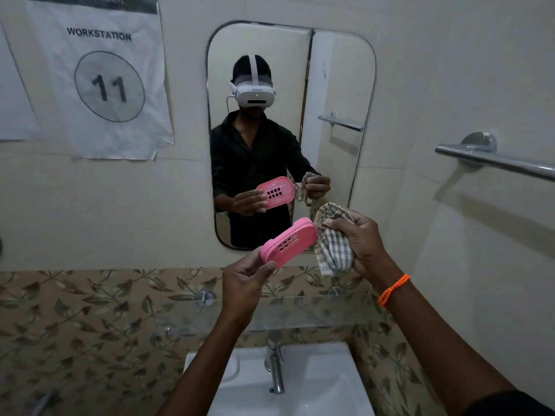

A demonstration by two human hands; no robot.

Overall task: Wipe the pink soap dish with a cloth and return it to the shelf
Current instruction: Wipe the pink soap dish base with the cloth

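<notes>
My left hand (244,279) holds the pink soap dish (289,241) by its lower left end, tilted up in front of the mirror. The dish is oval with a block of small drain slots showing. My right hand (365,240) grips a bunched checked cloth (333,244) just right of the dish, and the cloth touches the dish's upper right end. Below both hands runs a clear glass shelf (315,313) fixed to the wall.
A wall mirror (339,85) reflects the person, dish and cloth. A white sink (330,385) with a chrome tap (275,367) lies below the shelf. A chrome towel bar (495,160) juts from the right wall. A paper sign (99,76) hangs at the left.
</notes>
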